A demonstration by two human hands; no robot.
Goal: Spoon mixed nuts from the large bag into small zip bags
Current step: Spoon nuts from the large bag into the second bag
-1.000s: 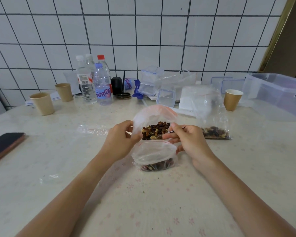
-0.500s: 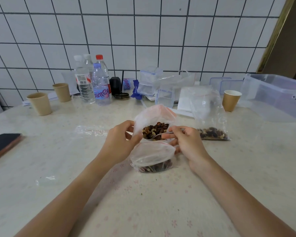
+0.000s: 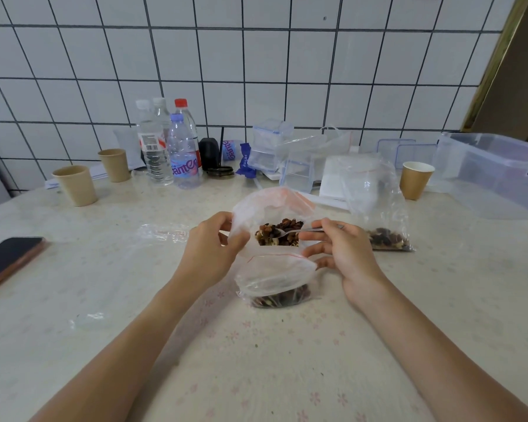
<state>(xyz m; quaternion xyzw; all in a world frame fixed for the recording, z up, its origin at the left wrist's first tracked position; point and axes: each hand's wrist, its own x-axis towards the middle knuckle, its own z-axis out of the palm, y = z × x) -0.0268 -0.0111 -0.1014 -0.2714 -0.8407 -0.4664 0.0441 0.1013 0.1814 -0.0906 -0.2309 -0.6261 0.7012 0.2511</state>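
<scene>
small zip bag [image 3: 276, 277] lies before the large bag [image 3: 269, 208], phone [image 3: 8, 258] far left.

Spoon [image 3: 299, 230] in, seemingly, the large bag [image 3: 265, 208]

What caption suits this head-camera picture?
Left hand holds the large bag open; right hand dips a spoon into the nuts.

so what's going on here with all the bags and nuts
A person is portioning mixed nuts at a pale table. Their left hand holds open the rim of the large clear plastic bag of nuts, while the right hand pinches a small metal spoon dipped into it. A small clear zip bag, partly filled, stands open in front. Another part-filled bag stands to the right.
</scene>
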